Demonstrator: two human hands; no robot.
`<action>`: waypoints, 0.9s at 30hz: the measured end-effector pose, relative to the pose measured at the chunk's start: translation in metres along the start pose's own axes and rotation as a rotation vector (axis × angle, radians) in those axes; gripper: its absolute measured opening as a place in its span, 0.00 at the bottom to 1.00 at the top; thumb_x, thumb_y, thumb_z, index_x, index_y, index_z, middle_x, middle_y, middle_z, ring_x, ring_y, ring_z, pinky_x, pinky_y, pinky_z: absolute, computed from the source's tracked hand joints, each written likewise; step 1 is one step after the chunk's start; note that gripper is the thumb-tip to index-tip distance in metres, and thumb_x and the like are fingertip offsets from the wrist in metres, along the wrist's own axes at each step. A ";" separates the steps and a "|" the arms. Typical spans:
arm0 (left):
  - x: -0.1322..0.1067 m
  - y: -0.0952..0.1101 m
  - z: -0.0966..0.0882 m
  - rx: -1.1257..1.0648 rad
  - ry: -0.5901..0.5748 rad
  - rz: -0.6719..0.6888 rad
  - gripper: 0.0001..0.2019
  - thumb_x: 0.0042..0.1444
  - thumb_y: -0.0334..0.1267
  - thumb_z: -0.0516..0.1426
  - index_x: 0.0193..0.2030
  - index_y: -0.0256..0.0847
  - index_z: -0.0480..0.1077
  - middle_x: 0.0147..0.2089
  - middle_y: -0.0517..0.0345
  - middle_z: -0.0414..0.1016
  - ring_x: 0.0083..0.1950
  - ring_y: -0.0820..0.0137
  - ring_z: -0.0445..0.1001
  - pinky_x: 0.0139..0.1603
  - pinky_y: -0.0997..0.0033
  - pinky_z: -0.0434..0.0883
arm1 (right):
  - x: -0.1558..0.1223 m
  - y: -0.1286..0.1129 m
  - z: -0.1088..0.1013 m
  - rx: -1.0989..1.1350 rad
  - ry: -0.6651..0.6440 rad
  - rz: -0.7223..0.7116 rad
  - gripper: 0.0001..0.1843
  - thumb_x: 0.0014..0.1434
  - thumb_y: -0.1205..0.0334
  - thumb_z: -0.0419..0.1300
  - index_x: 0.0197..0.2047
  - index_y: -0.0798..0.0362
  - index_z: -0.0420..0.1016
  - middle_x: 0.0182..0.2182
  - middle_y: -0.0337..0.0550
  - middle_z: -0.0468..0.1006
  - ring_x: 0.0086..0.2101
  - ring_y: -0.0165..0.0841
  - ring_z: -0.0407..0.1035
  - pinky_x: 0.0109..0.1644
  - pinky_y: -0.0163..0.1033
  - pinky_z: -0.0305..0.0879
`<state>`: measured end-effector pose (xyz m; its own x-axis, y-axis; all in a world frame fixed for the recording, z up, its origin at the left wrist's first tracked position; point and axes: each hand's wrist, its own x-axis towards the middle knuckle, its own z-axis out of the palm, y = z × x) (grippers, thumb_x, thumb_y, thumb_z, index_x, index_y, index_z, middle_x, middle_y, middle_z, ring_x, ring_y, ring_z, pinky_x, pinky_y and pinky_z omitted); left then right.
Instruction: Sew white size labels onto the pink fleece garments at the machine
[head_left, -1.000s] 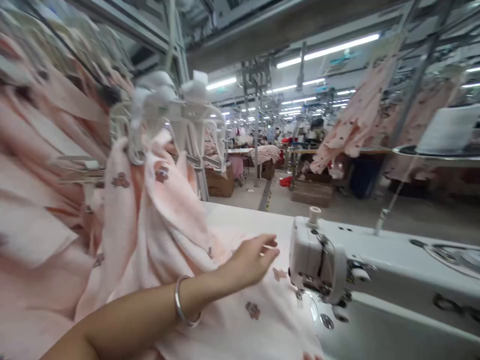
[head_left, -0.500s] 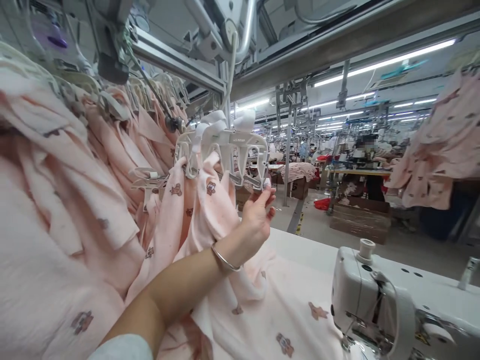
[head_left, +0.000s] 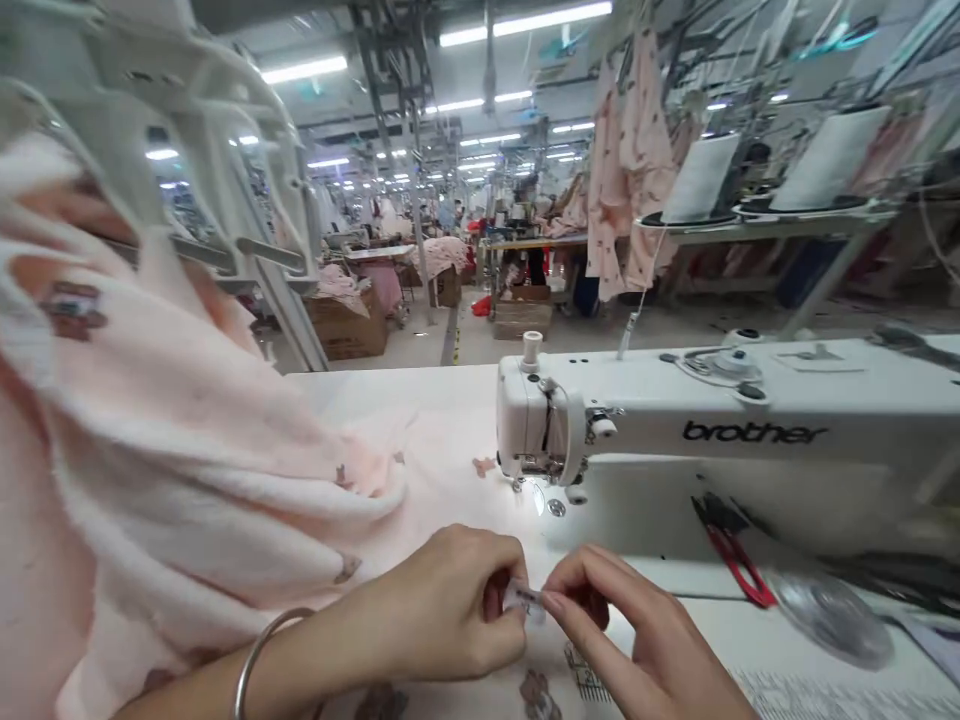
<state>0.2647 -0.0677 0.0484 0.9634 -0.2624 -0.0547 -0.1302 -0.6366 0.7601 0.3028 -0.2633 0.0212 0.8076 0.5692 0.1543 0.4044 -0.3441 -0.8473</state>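
Table [head_left: 442,385]: white; its back edge runs behind everything noted here.
Cloth [head_left: 247,480]: pale pink, bear print. Drapes in folds from upper left and spreads flat over the table's left and middle, up to the needle area.
Sewing machine [head_left: 750,430]: on the table's right half, head facing the cloth. Whether the foot is up or down, cannot tell.
Hanger [head_left: 180,95]: white, clipped type, above the table's left end. Change: half a second ago the left hand is at its lower corner, pinching something pale; now no hand touches it.
Left hand [head_left: 465,600]: now down in front of the machine head, toward the table's near edge. Grip narrow, thumb and curled forefinger closed on the label's left end.
Right hand [head_left: 637,630]: now fully in view, facing the left. Thumb and forefinger nearly together, pinching the label's right end.
Snips [head_left: 739,570]: red-handled, lying under the machine arm, untouched.
Label [head_left: 531,602]: small, white, dark print not readable; between both sets of fingertips, over the cloth. Probably the pale piece from the hanger corner. Judgement: attention passes from hanger to label handling; no stitching visible on it.
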 end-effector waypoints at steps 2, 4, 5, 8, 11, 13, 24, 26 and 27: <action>0.005 -0.006 0.003 -0.161 0.018 -0.055 0.01 0.49 0.31 0.55 0.30 0.38 0.66 0.27 0.61 0.68 0.29 0.75 0.67 0.30 0.79 0.62 | 0.004 -0.003 0.006 0.153 0.002 0.117 0.16 0.61 0.49 0.52 0.27 0.50 0.67 0.24 0.36 0.66 0.28 0.29 0.62 0.32 0.31 0.60; 0.010 -0.011 0.005 -0.384 0.019 -0.146 0.05 0.52 0.36 0.56 0.33 0.36 0.66 0.29 0.57 0.72 0.32 0.72 0.72 0.33 0.76 0.67 | 0.003 -0.002 0.012 0.292 0.037 0.213 0.18 0.60 0.46 0.54 0.29 0.51 0.66 0.25 0.36 0.65 0.28 0.29 0.61 0.32 0.31 0.58; 0.011 -0.014 0.006 -0.484 0.012 -0.189 0.08 0.53 0.39 0.56 0.33 0.36 0.65 0.30 0.55 0.73 0.32 0.71 0.73 0.34 0.75 0.68 | 0.002 0.000 0.014 0.341 0.052 0.245 0.18 0.59 0.45 0.54 0.30 0.51 0.66 0.26 0.36 0.66 0.29 0.29 0.62 0.34 0.32 0.59; 0.011 -0.016 0.009 -0.625 -0.031 -0.266 0.10 0.53 0.41 0.58 0.33 0.35 0.64 0.26 0.56 0.73 0.29 0.72 0.73 0.33 0.73 0.69 | -0.003 0.004 0.017 0.394 0.089 0.286 0.17 0.57 0.44 0.56 0.37 0.50 0.68 0.32 0.37 0.69 0.32 0.29 0.63 0.38 0.33 0.59; 0.009 -0.014 0.009 -0.588 -0.070 -0.249 0.09 0.53 0.39 0.58 0.32 0.35 0.65 0.24 0.59 0.72 0.26 0.75 0.70 0.30 0.77 0.66 | -0.003 0.003 0.017 0.399 0.072 0.283 0.16 0.57 0.45 0.57 0.37 0.50 0.69 0.31 0.36 0.69 0.31 0.29 0.61 0.37 0.32 0.58; 0.008 -0.013 0.010 -0.580 -0.055 -0.216 0.09 0.53 0.38 0.59 0.33 0.34 0.66 0.26 0.59 0.72 0.28 0.76 0.70 0.31 0.79 0.65 | 0.000 0.001 0.018 0.411 0.064 0.284 0.17 0.57 0.45 0.57 0.31 0.51 0.68 0.27 0.35 0.66 0.29 0.28 0.60 0.35 0.32 0.56; 0.011 -0.014 0.014 -0.771 0.003 -0.302 0.14 0.49 0.42 0.63 0.32 0.33 0.66 0.24 0.60 0.70 0.26 0.75 0.72 0.30 0.77 0.69 | 0.001 0.008 0.023 0.480 0.076 0.297 0.18 0.59 0.45 0.57 0.31 0.52 0.67 0.26 0.34 0.64 0.30 0.27 0.59 0.35 0.32 0.55; 0.011 -0.015 0.013 -0.764 0.019 -0.283 0.13 0.50 0.42 0.63 0.32 0.33 0.67 0.26 0.60 0.71 0.28 0.75 0.73 0.31 0.77 0.70 | 0.000 0.012 0.023 0.460 0.045 0.287 0.17 0.60 0.45 0.56 0.32 0.52 0.67 0.27 0.34 0.64 0.30 0.27 0.59 0.35 0.32 0.56; 0.011 -0.016 0.012 -0.764 0.025 -0.270 0.13 0.50 0.42 0.63 0.33 0.33 0.68 0.27 0.60 0.71 0.28 0.75 0.73 0.31 0.77 0.70 | 0.000 0.014 0.022 0.450 0.034 0.282 0.17 0.61 0.45 0.56 0.32 0.52 0.67 0.27 0.34 0.64 0.30 0.27 0.60 0.35 0.32 0.57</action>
<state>0.2748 -0.0697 0.0278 0.9449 -0.1485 -0.2918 0.2947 -0.0025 0.9556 0.2989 -0.2512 -0.0019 0.8748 0.4737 -0.1013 -0.0488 -0.1219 -0.9913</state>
